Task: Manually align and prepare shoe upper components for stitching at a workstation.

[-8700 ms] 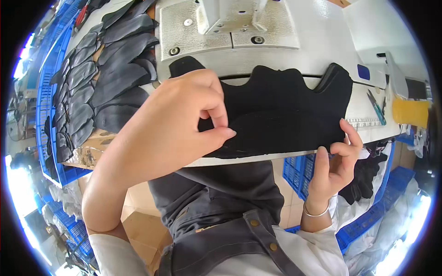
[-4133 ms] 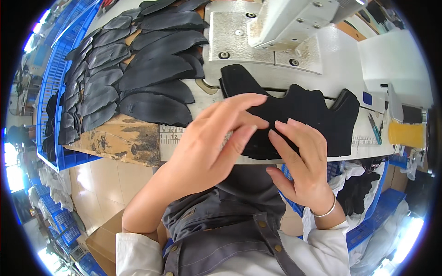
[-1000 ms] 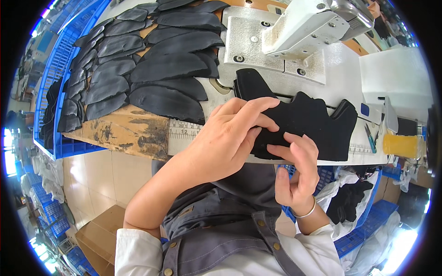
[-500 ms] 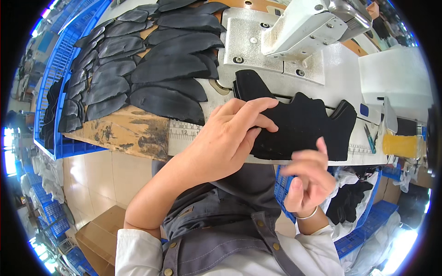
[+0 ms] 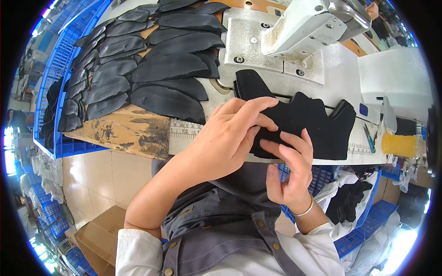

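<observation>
A stack of black cut fabric pieces (image 5: 317, 124) with a notched far edge lies on the sewing machine bed. My left hand (image 5: 230, 133) is closed at the stack's left side, with bent fingertips and thumb on the top piece; what lies under the fingertips is hidden. Over the near edge, my right hand (image 5: 292, 168) holds nothing, its fingers apart and slightly curled. Whether those fingertips touch the fabric, I cannot tell. Beyond the stack stands a white sewing machine (image 5: 294, 32).
Overlapping dark curved pieces (image 5: 170, 69) cover the wooden table (image 5: 124, 131) at left, beside a blue crate (image 5: 55, 92). Small snips (image 5: 369, 138) and a yellow container (image 5: 399, 145) sit at right. Below is another blue crate (image 5: 363, 207) with black pieces. A cardboard box (image 5: 99, 239) lies at lower left.
My right hand has moved left toward my left hand, over the stack's near edge. The left hand and the fabric stack have stayed in place.
</observation>
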A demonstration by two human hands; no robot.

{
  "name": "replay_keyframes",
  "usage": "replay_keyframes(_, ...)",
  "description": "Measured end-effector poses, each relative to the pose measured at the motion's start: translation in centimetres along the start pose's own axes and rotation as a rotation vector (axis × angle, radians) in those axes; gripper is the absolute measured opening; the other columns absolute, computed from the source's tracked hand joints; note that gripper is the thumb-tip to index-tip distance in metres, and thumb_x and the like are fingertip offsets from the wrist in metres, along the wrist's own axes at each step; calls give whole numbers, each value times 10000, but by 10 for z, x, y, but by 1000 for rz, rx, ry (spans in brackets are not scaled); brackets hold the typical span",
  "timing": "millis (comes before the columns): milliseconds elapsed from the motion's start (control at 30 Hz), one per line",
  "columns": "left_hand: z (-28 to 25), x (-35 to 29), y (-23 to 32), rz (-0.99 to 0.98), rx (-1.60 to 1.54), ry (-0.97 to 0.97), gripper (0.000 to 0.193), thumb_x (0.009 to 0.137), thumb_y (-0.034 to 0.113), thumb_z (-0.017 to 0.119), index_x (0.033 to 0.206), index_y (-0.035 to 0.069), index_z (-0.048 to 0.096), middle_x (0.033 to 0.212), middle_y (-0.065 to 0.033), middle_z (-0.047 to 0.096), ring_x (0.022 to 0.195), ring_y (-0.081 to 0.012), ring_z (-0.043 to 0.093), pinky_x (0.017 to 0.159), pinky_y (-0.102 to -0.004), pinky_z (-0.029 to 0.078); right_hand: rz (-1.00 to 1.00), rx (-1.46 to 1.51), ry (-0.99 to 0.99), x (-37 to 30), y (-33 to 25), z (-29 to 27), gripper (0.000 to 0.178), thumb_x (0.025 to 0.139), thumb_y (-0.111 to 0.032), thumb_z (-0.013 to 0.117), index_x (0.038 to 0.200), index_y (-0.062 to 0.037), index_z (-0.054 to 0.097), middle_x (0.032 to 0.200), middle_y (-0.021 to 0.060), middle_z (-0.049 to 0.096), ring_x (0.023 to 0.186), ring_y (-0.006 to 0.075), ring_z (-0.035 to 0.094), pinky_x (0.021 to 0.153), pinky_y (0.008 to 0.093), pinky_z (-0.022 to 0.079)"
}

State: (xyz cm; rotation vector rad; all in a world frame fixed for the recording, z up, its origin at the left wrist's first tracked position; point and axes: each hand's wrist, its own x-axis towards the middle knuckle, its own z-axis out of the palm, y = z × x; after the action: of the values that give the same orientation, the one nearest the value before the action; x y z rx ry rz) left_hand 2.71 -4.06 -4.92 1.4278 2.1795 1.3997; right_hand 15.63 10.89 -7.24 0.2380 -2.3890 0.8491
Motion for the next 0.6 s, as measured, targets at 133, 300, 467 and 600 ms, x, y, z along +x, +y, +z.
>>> replay_keyframes(133,-1,0,2,-27,-3,-15,556,805,-90,494,1341,41,429,1063,-51,677,974,-264,530,913,-360,399,-18,151,-149,-7,1,-6,337,729,-7,563,1064,-28,577,833,53,727,1005,236,616,1145,502,155)
replay_keyframes(300,-5,2,3,-8,-82,-21,511,827,-57,525,1322,21,427,1084,-72,664,978,-264,540,930,-351,400,-9,209,135,-12,5,-27,378,823,-37,523,1195,-44,458,1046,196,667,964,307,633,1116,513,253)
replay_keyframes(467,-12,-27,23,-40,-951,358,482,975,271,403,1354,-28,412,1273,-177,549,1159,-255,537,1023,-376,362,53,540,298,-19,-2,-16,513,815,-69,545,1311,-64,417,1254,279,529,1039,347,619,1054,505,359)
replay_keyframes(600,7,-46,58,-492,-1370,-176,814,943,597,176,1449,-32,284,1536,-207,223,1411,-336,256,1132,-423,233,-372,166,-372,-7,-43,-21,472,904,-258,527,1335,-70,491,1383,193,482,1221,331,532,1059,533,319)
